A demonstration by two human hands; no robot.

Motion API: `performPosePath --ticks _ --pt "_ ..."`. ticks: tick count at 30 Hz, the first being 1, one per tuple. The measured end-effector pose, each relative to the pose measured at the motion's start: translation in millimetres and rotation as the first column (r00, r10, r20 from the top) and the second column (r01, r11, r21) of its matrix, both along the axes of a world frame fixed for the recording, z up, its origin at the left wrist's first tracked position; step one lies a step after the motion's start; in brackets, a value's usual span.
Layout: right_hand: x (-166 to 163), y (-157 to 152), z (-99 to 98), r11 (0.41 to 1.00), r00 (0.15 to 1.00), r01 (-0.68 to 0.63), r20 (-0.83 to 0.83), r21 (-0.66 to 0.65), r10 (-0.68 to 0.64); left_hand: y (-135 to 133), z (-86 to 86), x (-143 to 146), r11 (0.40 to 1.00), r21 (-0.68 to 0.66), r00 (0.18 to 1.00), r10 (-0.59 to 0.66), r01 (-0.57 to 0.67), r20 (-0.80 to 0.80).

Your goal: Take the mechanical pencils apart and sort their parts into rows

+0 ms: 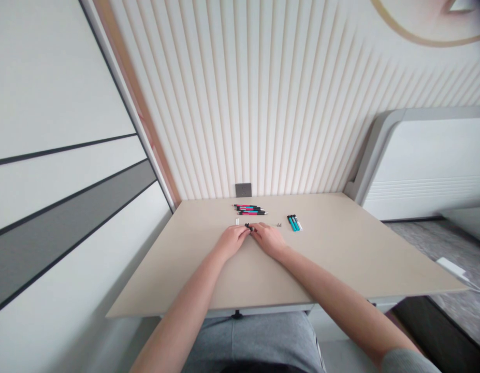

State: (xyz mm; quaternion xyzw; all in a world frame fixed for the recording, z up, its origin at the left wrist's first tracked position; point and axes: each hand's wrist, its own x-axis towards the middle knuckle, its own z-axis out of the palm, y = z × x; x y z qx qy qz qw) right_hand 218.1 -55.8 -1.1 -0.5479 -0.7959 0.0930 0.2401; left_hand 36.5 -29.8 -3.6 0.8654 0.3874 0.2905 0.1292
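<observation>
My left hand [230,242] and my right hand [270,239] meet over the middle of the table, fingertips close together. Between them are several small black parts [248,227], perhaps pen pieces; the fingers of both hands are closed at these parts and partly hide them. Just behind my left hand lie small white sticks [237,221]. To the right of my right hand are tiny metallic pieces [279,225], too small to name. Farther right, several short teal and white tubes with black ends [294,223] lie side by side.
Several red, teal and black pens [250,210] lie in a stack toward the back of the beige table [340,259]. A dark wall socket [243,190] sits above the back edge on the ribbed wall. A white cabinet stands left; a bed headboard [426,155] is at right.
</observation>
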Motion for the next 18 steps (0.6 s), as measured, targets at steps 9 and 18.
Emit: performPosePath --ticks 9,18 --pt "3 -10 -3.8 0.967 0.987 -0.155 -0.009 0.202 0.160 0 0.2 1 0.996 0.025 0.993 -0.084 0.082 0.081" --pt "8 -4 -12.3 0.892 0.981 -0.177 0.004 0.417 0.193 0 -0.8 3 0.987 0.058 0.982 -0.154 0.148 0.110"
